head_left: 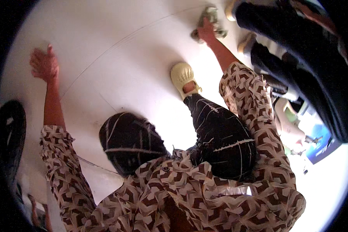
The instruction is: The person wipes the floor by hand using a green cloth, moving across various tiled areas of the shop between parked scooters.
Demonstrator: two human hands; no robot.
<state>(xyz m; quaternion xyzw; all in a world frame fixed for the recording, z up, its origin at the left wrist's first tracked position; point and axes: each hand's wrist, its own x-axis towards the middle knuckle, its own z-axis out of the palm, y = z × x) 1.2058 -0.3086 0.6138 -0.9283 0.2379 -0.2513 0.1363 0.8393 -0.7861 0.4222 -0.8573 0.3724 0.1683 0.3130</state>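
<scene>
My left hand [45, 65] is stretched out at the far left over the pale floor [116, 58], fingers apart and holding nothing. Whether it touches the floor I cannot tell. Up at the top right my right hand [206, 31] presses down on a bunched grey-green cloth [210, 15], which lies on the floor and sticks out around the fingers. Motion blurs both the cloth and the hand, so its folds are unclear. Below and left of that hand is my foot in a yellow slip-on shoe [182, 75]. My knees, in black trousers with white lines, are bent.
At the upper right, close to my right arm, stands a person in dark trousers [282, 42]. Beyond my right elbow are a blue panel [321, 144] and a beige object [288, 123]. A dark rounded object [11, 135] is at the left edge. Thin lines cross the floor.
</scene>
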